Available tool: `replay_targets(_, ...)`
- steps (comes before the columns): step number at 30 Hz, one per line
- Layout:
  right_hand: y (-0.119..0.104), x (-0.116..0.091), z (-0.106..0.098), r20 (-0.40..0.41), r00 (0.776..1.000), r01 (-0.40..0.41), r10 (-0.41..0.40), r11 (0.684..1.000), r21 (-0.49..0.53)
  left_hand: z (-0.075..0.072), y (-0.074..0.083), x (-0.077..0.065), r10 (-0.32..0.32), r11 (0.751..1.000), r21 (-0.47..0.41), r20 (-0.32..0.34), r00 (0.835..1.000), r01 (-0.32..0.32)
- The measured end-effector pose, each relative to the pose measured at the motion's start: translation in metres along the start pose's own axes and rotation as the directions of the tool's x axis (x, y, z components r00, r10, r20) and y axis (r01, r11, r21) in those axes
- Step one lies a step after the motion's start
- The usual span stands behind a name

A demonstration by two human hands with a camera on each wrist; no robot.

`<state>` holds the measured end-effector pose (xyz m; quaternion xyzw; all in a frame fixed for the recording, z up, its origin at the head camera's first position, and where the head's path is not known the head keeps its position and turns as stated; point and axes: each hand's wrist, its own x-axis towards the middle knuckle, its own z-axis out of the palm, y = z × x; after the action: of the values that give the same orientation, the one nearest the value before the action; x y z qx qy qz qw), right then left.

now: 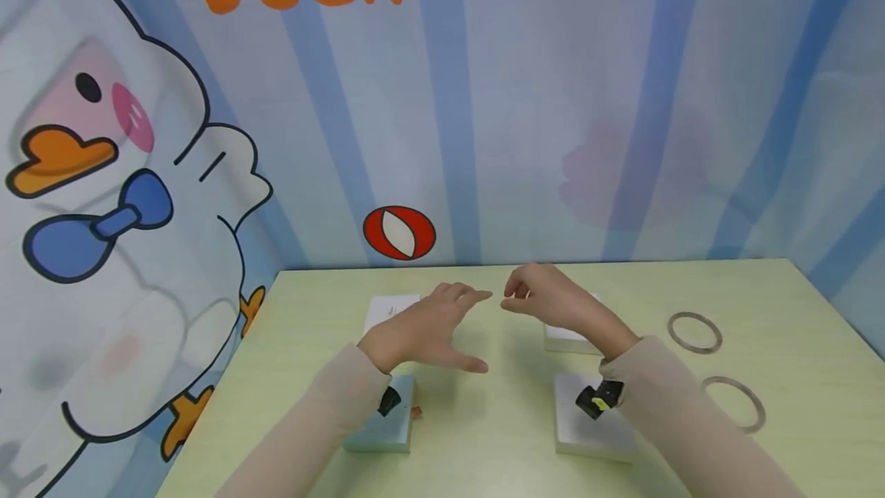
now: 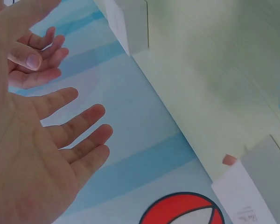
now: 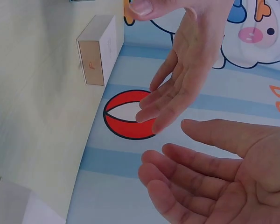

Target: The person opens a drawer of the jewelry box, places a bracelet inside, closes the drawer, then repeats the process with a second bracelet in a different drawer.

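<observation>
Above the table, my left hand [image 1: 432,329] reaches in with spread fingers and the thumb apart, holding nothing. Facing it, my right hand [image 1: 553,302] has loosely bent fingers and is likewise without an object; a small gap parts the two. A white box [image 1: 387,310] lies behind the left hand, partly covered by it. Under the left wrist is a light blue box [image 1: 387,425] with a small orange tab [image 1: 416,412] at its side. Another white box [image 1: 567,340] lies beneath the right hand, and a further white box [image 1: 588,438] sits nearer, below the right wrist.
Two thin grey rings lie on the right of the pale yellow table [image 1: 484,452]: a far ring [image 1: 717,338] and a near ring [image 1: 760,408], partly hidden by the right sleeve. A printed cloth backdrop [image 1: 525,98] rises behind the table and along its left side.
</observation>
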<state>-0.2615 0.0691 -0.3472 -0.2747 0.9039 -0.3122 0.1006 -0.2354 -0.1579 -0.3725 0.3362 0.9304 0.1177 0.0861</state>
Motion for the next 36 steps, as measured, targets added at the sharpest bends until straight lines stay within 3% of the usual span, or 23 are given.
replay_targets(9,0.013,-0.036,-0.012,-0.026,0.998,0.062,-0.062,0.998,0.002,0.007,0.026,0.004,0.078,0.997,0.014,0.003,0.997,-0.078)
replay_targets(17,0.020,-0.062,-0.017,-0.027,0.999,0.045,-0.045,0.999,0.012,0.015,0.046,0.006,0.159,0.987,0.026,-0.013,0.987,-0.159)
replay_targets(36,0.049,-0.112,-0.017,-0.071,0.996,0.042,-0.047,0.997,-0.070,0.033,0.074,0.015,0.233,0.970,0.065,-0.002,0.972,-0.233)
